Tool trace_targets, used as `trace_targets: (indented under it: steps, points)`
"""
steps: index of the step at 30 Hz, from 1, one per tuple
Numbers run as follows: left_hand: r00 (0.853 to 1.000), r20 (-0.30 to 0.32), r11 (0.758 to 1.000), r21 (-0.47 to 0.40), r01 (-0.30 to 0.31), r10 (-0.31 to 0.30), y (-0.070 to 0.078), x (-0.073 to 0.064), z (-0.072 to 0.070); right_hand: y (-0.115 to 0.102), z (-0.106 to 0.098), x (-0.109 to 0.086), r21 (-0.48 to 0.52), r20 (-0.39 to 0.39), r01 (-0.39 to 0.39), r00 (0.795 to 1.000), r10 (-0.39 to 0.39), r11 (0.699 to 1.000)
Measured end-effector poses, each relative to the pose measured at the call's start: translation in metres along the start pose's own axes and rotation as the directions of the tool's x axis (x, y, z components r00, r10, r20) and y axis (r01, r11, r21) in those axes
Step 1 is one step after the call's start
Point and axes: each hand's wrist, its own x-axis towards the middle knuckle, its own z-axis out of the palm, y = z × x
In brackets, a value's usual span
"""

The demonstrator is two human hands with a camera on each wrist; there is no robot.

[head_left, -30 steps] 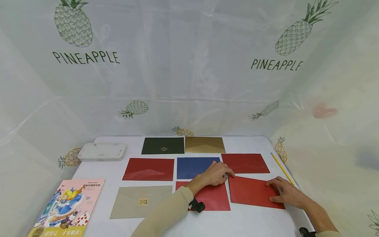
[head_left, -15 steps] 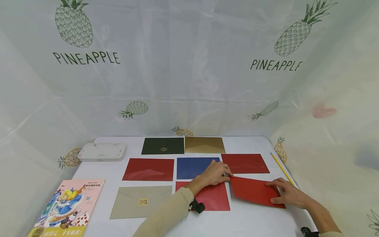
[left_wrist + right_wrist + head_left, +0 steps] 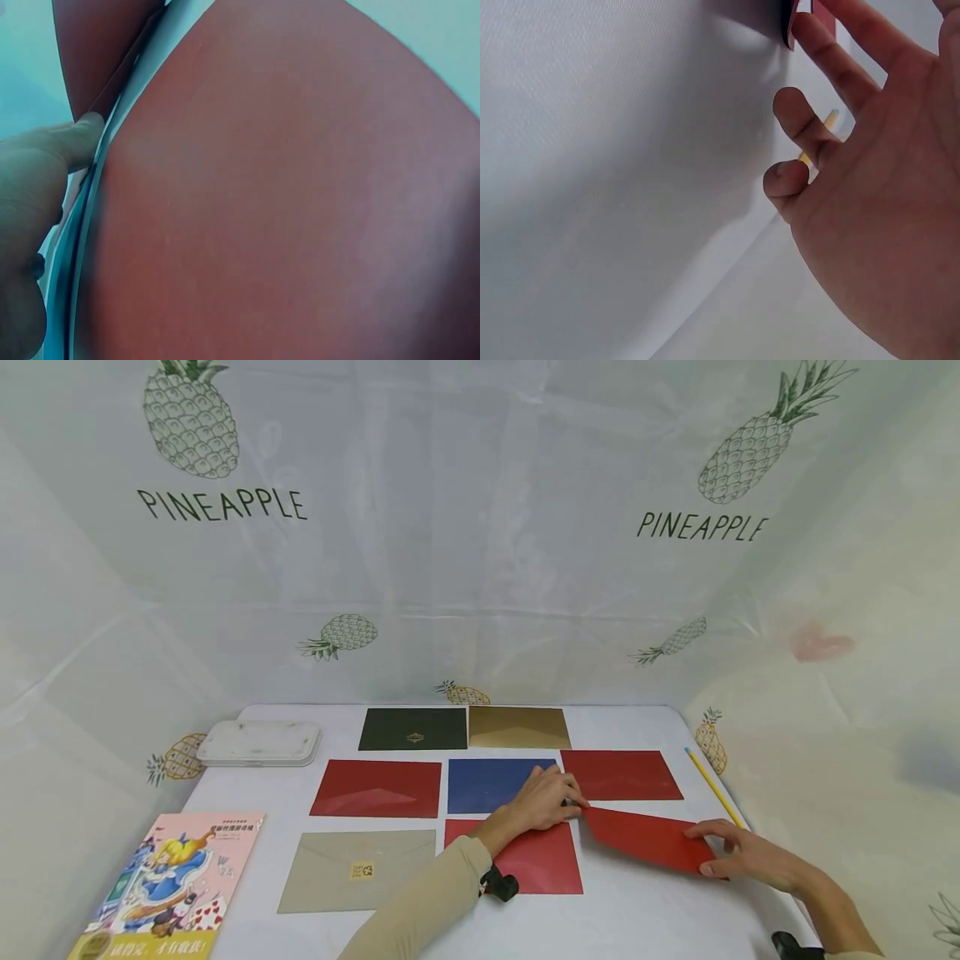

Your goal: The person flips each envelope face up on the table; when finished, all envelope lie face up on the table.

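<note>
A red envelope (image 3: pixel 643 837) lies between my two hands at the right front of the table, its near edge lifted so that it tilts. My left hand (image 3: pixel 542 797) pinches its far left corner; in the left wrist view the thumb (image 3: pixel 84 139) sits on that corner. With thumb and fingers my right hand (image 3: pixel 753 858) grips the right end. Its lower fingers stay bent and off the envelope in the right wrist view. Another red envelope (image 3: pixel 542 864) lies flat beneath my left wrist. A blue envelope (image 3: pixel 487 787) is partly covered by the left hand.
Dark green (image 3: pixel 412 731) and gold envelopes (image 3: pixel 519 727) lie at the back, red envelopes (image 3: pixel 375 789) (image 3: pixel 622 775) at mid-table, a beige envelope (image 3: pixel 356 872) in front. A white case (image 3: pixel 258 745) and a picture book (image 3: pixel 168 889) are left, a yellow pencil (image 3: pixel 712 787) right.
The red envelope has gone from nearly flat to tilted, its near edge rising. My right hand has shifted slightly right with it; the left hand's fingers have closed on the corner.
</note>
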Motion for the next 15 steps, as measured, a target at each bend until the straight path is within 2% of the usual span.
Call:
trace_targets:
  steps: [6, 15]
  points:
    - [1.0, 0.006, 1.0, -0.019, 0.022, -0.021, -0.002, 0.0011, 0.0022, 0.0011, -0.0003, -0.0025, 0.04, 0.036, 0.027, 0.999, -0.029, 0.999]
    - [0.999, 0.015, 1.0, -0.001, 0.032, -0.032, -0.002, 0.0013, 0.0007, -0.0012, -0.0036, -0.0036, 0.036, 0.091, 0.078, 0.993, -0.081, 0.996]
